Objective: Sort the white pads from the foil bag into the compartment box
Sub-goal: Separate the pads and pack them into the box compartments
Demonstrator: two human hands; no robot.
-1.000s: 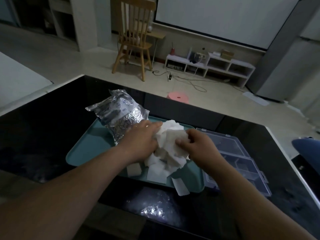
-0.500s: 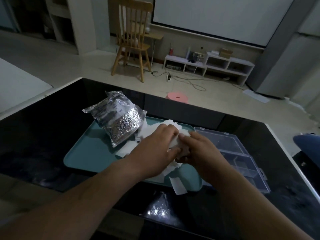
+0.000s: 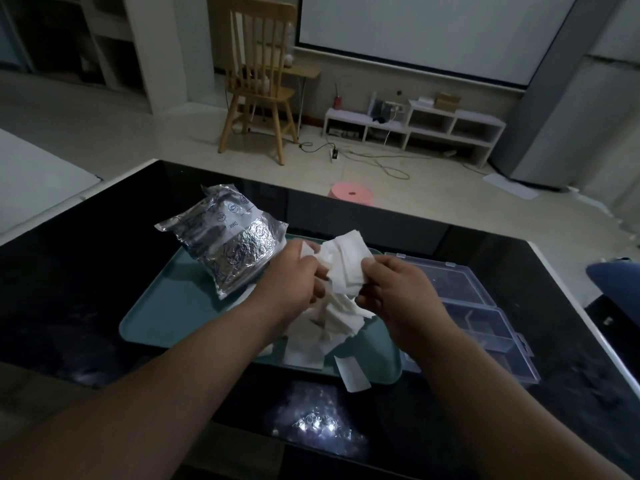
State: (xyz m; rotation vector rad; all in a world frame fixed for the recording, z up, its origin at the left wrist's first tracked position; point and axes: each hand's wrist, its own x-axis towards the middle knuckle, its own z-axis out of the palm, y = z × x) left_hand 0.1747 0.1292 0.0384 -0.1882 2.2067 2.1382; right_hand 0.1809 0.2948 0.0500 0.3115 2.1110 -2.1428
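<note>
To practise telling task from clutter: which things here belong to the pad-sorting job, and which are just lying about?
Job: white pads, foil bag, compartment box, teal tray, left hand, right hand.
Lying about: wooden chair, pink stool, white shelf unit.

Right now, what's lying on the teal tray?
The foil bag lies far left; a loose pile of white pads sits right, one overhanging the tray's near rim. Left hand and right hand hold pads above. Anything under the bag is hidden.
</note>
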